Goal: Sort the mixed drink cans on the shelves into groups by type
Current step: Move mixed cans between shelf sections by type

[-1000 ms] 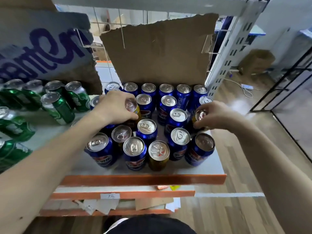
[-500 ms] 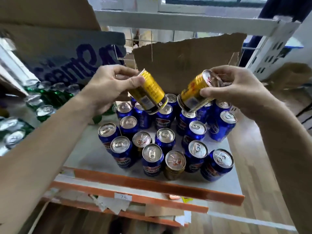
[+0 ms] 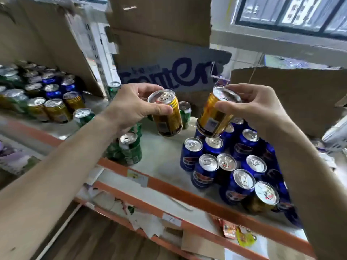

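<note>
My left hand (image 3: 131,107) grips a gold can (image 3: 169,117) by its top, held in the air above the shelf. My right hand (image 3: 257,109) grips a second gold can (image 3: 214,117) the same way, tilted, just above a cluster of several blue cans (image 3: 206,171). One more gold can (image 3: 262,199) stands at the front right of that cluster. Green cans (image 3: 129,149) stand under my left wrist. On the far left shelf section gold cans (image 3: 56,109) sit among green and blue ones.
The shelf (image 3: 163,156) has an orange front rail (image 3: 169,186). Cardboard sheets (image 3: 281,94) line the back, one with blue lettering (image 3: 169,76). Torn paper and cardboard lie on the lower shelf (image 3: 150,222). Wooden floor lies below.
Both hands lifted a gold can each out of the blue cluster and carried them left. The view has swung left, bringing the left shelf section into sight.
</note>
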